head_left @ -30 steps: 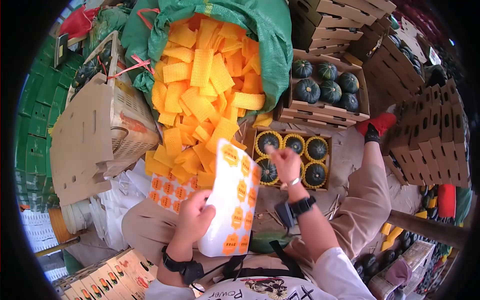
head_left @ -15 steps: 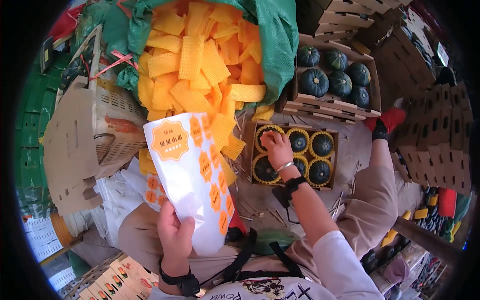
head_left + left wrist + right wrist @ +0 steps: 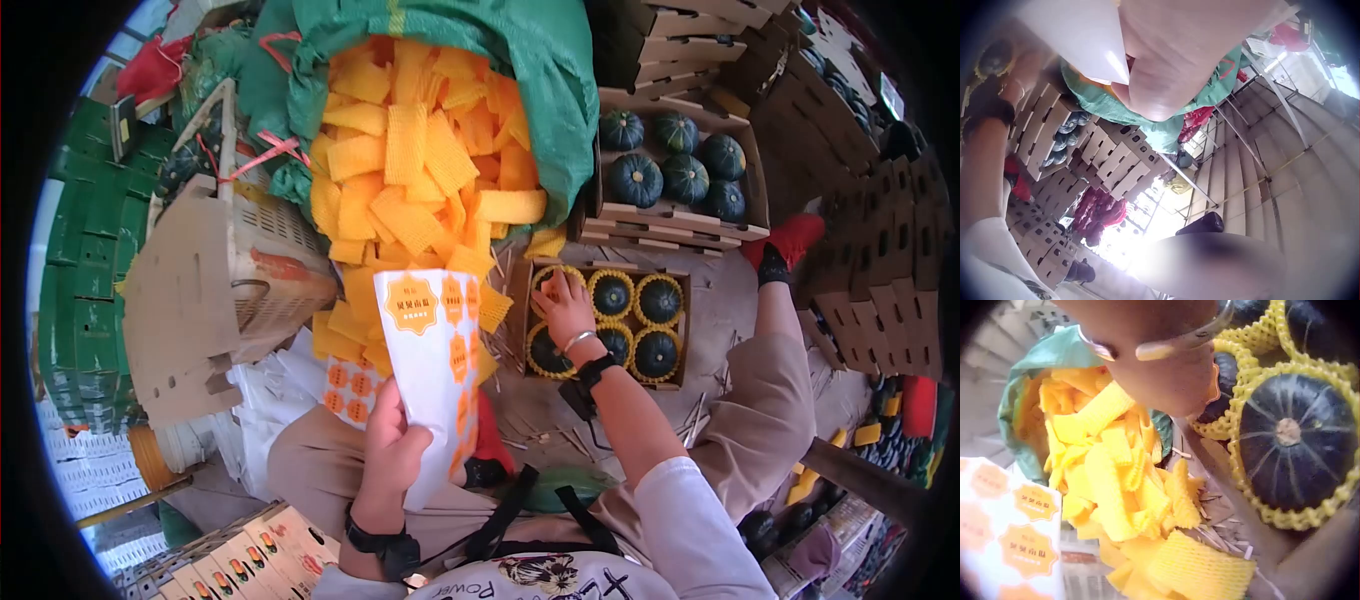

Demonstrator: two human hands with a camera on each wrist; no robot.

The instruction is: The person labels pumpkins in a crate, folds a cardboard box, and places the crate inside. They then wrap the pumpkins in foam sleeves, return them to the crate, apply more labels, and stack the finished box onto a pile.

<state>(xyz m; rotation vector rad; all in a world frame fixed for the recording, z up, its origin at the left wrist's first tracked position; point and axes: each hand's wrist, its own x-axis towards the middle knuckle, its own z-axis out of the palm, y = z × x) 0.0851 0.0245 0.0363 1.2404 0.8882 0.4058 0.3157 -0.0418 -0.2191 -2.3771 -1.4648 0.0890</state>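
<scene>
My left hand [image 3: 393,445] grips a white sheet [image 3: 412,370] of orange labels between thumb and fingers; part of the sheet [image 3: 1079,37] shows beside the hand in the left wrist view. Over the back-left pumpkin of a low cardboard box [image 3: 610,265], my right hand [image 3: 570,312] pinches an orange sticker [image 3: 549,287] against the dark skin. The sticker's scalloped edge [image 3: 1214,384] shows past the hand in the right wrist view; its fingertips are hidden there. Several green pumpkins [image 3: 657,300] sit in this box, each in a yellow foam net.
A green sack [image 3: 560,90] spills yellow foam nets [image 3: 410,210] at the centre. Bare pumpkins fill another box [image 3: 680,218] behind the low one. Stacked cartons [image 3: 880,270] stand right, a plastic crate [image 3: 285,240] left. More labels [image 3: 350,388] lie left of the held sheet.
The right hand has moved onto the back-left pumpkin, where the sticker now rests. The left hand has shifted the sheet, first leftward, then back right, and its printed face now shows toward the head camera.
</scene>
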